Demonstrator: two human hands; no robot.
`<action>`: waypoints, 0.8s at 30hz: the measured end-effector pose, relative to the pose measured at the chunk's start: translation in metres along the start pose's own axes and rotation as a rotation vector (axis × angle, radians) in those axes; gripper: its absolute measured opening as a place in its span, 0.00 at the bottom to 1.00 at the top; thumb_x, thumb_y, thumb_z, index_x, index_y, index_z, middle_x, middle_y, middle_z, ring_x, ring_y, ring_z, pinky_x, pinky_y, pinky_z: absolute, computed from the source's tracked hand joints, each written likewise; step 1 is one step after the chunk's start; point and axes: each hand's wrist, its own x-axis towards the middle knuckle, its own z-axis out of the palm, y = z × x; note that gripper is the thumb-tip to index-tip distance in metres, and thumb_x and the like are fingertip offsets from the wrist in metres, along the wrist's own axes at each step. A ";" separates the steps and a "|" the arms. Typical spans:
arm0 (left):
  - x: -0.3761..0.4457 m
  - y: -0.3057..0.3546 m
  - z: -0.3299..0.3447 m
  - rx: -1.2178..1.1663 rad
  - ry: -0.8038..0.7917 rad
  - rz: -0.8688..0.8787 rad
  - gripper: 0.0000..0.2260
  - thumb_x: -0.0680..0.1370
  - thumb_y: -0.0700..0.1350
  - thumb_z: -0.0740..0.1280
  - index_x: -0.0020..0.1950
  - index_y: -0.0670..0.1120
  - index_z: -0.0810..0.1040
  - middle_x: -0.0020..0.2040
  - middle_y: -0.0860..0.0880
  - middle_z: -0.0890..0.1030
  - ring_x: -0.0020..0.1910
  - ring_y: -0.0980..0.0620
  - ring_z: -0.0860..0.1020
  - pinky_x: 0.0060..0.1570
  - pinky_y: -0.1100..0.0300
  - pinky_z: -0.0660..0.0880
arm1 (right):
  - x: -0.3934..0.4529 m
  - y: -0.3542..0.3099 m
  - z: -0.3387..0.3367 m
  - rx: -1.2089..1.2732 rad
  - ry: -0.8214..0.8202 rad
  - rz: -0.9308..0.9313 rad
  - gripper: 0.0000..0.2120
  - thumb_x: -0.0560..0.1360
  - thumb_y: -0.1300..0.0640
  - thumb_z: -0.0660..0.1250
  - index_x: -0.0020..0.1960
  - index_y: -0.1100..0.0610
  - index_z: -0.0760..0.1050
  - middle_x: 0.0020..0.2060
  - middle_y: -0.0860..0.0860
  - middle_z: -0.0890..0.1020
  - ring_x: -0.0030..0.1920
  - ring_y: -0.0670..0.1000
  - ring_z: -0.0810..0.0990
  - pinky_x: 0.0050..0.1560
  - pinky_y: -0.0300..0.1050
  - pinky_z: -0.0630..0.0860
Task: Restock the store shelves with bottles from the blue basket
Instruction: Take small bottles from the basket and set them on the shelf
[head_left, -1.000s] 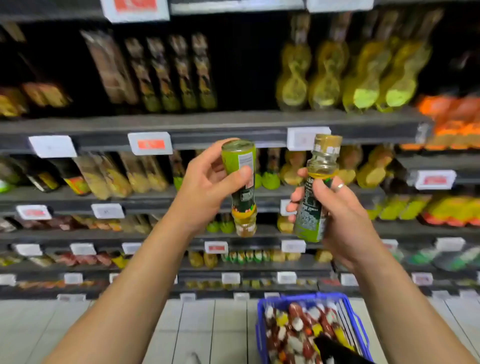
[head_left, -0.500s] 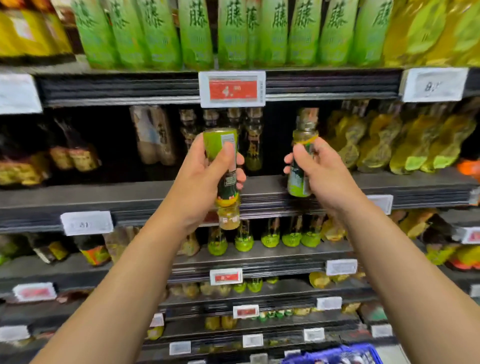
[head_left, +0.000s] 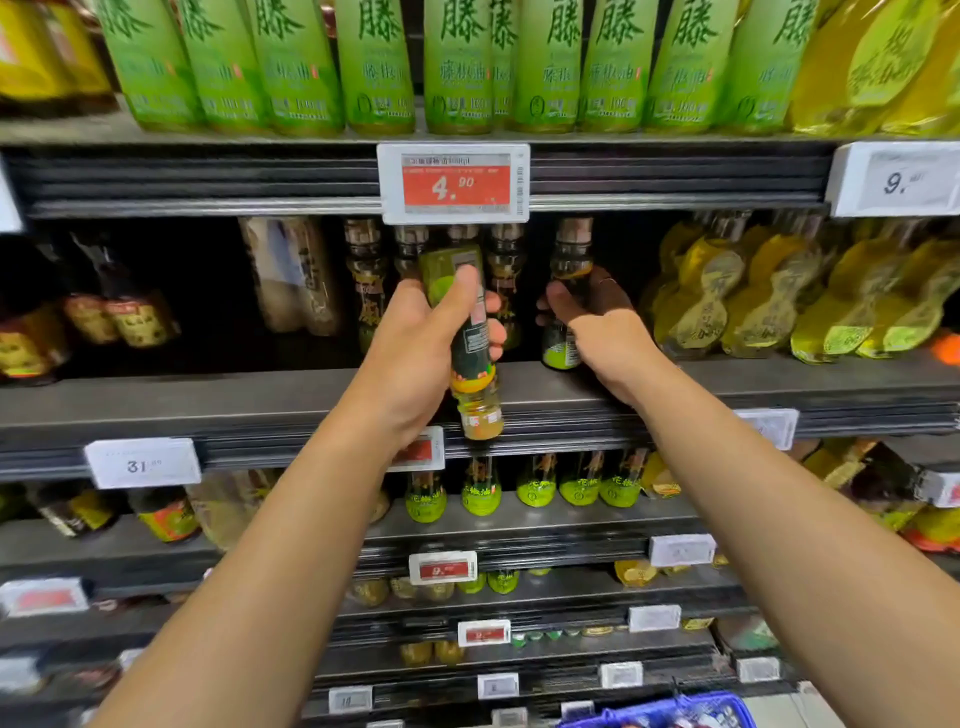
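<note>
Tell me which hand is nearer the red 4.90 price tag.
Left. The left hand is just below the price tag; the right hand is below and to its right.

Shelving: dark grey metal shelves are stacked in tiers, from above the hands down to well below the forearms.
Upper tier: a row of tall green-labelled packs is seen above the hands, with yellow packs further right.
Price tags: a red tag reading 4.90 is clipped to the shelf edge just above the hands; a white tag reading 31 is fixed lower left.
Right side: yellow pouches are lined up.
Light: the shelf recesses are left in shadow.
</note>
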 end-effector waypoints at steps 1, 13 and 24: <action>0.002 0.001 0.004 -0.013 -0.003 -0.003 0.09 0.85 0.48 0.61 0.53 0.42 0.74 0.46 0.45 0.79 0.40 0.50 0.79 0.42 0.55 0.79 | -0.001 -0.001 0.000 -0.007 -0.007 0.003 0.26 0.74 0.43 0.70 0.68 0.53 0.73 0.57 0.52 0.84 0.60 0.56 0.82 0.65 0.61 0.76; 0.004 -0.018 0.039 -0.418 -0.078 -0.031 0.11 0.84 0.46 0.61 0.51 0.42 0.81 0.48 0.45 0.83 0.54 0.45 0.82 0.62 0.50 0.78 | -0.080 -0.024 -0.046 -0.165 0.145 -0.167 0.14 0.76 0.39 0.67 0.51 0.49 0.76 0.41 0.46 0.82 0.42 0.43 0.82 0.43 0.33 0.75; 0.014 -0.038 0.035 -0.177 -0.097 -0.106 0.22 0.73 0.47 0.76 0.61 0.37 0.77 0.50 0.46 0.85 0.51 0.51 0.83 0.49 0.60 0.79 | -0.103 -0.043 -0.067 0.179 -0.058 -0.191 0.13 0.70 0.52 0.78 0.54 0.49 0.82 0.37 0.51 0.82 0.32 0.49 0.78 0.34 0.41 0.76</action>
